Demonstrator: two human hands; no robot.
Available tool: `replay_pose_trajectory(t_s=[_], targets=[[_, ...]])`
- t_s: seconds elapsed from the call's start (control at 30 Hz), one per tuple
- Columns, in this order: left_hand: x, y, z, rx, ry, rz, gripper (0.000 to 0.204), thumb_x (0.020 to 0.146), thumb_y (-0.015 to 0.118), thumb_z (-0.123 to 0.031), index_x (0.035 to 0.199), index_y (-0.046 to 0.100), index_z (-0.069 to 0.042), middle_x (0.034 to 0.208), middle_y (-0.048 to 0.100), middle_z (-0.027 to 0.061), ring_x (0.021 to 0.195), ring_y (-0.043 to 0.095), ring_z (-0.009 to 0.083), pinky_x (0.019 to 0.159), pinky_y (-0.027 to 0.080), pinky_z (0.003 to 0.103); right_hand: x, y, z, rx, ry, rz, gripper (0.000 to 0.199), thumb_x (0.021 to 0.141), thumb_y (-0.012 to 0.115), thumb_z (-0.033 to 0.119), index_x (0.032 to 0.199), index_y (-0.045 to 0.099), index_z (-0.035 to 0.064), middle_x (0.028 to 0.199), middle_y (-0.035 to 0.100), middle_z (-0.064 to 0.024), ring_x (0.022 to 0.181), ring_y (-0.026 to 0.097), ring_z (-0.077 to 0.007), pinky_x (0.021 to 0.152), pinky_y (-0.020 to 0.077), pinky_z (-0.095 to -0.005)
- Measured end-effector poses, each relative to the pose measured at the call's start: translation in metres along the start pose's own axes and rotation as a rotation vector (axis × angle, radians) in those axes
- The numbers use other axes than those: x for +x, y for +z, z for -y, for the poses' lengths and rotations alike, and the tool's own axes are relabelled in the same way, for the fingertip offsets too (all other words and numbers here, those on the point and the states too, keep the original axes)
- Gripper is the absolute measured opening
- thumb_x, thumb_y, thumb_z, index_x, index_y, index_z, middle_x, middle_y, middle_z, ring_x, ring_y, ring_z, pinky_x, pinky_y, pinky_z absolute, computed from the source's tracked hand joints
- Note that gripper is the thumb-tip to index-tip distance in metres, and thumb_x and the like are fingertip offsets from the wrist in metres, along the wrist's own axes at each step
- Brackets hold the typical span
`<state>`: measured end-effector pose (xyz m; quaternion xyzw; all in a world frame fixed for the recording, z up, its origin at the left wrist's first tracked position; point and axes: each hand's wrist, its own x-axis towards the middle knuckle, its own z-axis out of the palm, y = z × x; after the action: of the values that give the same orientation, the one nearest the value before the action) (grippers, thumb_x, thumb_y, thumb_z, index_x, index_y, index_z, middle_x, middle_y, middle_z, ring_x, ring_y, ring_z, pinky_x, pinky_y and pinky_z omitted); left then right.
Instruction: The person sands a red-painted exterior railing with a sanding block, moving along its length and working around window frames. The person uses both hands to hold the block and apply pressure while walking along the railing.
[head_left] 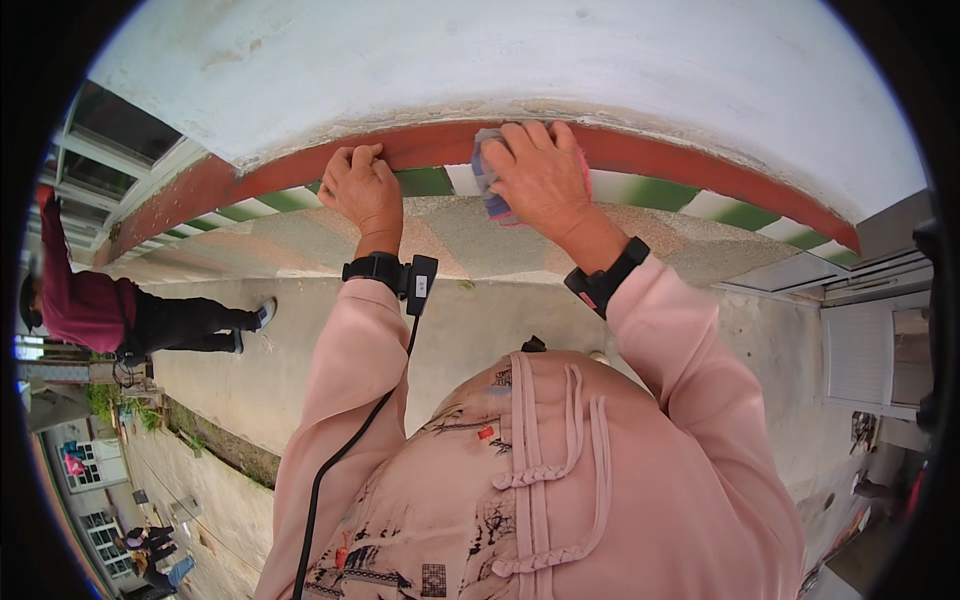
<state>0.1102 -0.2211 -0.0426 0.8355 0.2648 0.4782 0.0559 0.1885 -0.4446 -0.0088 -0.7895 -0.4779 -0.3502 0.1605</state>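
Note:
A red painted ledge [440,143] runs along the wall in front of me, with a green and white striped edge [425,181] on its near side. My right hand [543,180] presses a folded cloth [489,170], grey-blue with a pink edge, against the ledge; its fingers are bent over the cloth. To the left, my left hand [365,195] rests at the ledge with fingers curled over it, and no cloth shows in it. Each wrist wears a black strap, and a cable [345,445] hangs from the left one.
Above the ledge rises a white wall [420,60] with flaking paint at its foot. A window [125,125] is at the far left. Someone in a dark red top [90,310] stands to the left on the concrete ground [230,370]. More people [155,550] are farther off, lower left.

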Motion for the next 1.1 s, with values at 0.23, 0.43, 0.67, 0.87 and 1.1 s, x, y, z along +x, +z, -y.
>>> replay_pose_trajectory(t_s=[0.23,0.43,0.67,0.87,1.1], targets=[[0.0,0.005,0.009,0.077,0.019,0.039,0.016,0.085,0.057,-0.019,0.091,0.069,-0.026,0.112,0.058,-0.0034,0.114,0.048,0.0213,0.096,0.028,0.044,-0.001,0.004,0.007,-0.077,-0.028,-0.052,0.027,0.07,0.068,0.021,0.094,0.056,0.0171,0.092,0.052,-0.0018,0.093,0.051,-0.0209,0.087,0.0368,-0.0407],[0.0,0.006,0.014,0.155,0.037,0.03,0.019,0.086,0.054,-0.022,0.095,0.069,-0.029,0.114,0.058,-0.0042,0.112,0.051,0.0215,0.093,0.031,0.045,-0.029,-0.017,-0.024,-0.039,-0.002,-0.076,0.021,0.074,0.064,0.018,0.094,0.057,0.0188,0.095,0.054,-0.0007,0.094,0.053,-0.0202,0.088,0.0386,-0.0386],[0.0,0.013,0.026,0.156,0.06,-0.003,0.023,0.086,0.051,-0.022,0.098,0.07,-0.027,0.115,0.059,-0.0035,0.11,0.052,0.0216,0.092,0.031,0.044,-0.093,-0.066,-0.101,-0.019,0.124,-0.115,0.047,0.059,0.078,0.013,0.101,0.059,0.0188,0.106,0.058,0.0004,0.105,0.054,-0.02,0.094,0.0374,-0.0404],[0.001,0.018,0.035,0.143,0.054,0.018,0.026,0.088,0.047,-0.022,0.099,0.071,-0.024,0.116,0.059,-0.0022,0.113,0.051,0.0226,0.096,0.03,0.044,-0.147,-0.115,-0.165,-0.098,0.225,-0.094,0.053,0.055,0.08,0.011,0.103,0.059,0.0196,0.111,0.058,0.0003,0.109,0.054,-0.0225,0.097,0.0365,-0.0422],[0.002,0.023,0.043,0.089,0.026,0.0,0.027,0.088,0.047,-0.021,0.099,0.072,-0.021,0.114,0.061,0.0017,0.11,0.054,0.0246,0.095,0.035,0.043,-0.195,-0.164,-0.234,-0.131,0.353,-0.013,0.053,0.055,0.081,0.012,0.103,0.06,0.0196,0.111,0.058,0.0019,0.11,0.053,-0.023,0.098,0.0365,-0.0418]])
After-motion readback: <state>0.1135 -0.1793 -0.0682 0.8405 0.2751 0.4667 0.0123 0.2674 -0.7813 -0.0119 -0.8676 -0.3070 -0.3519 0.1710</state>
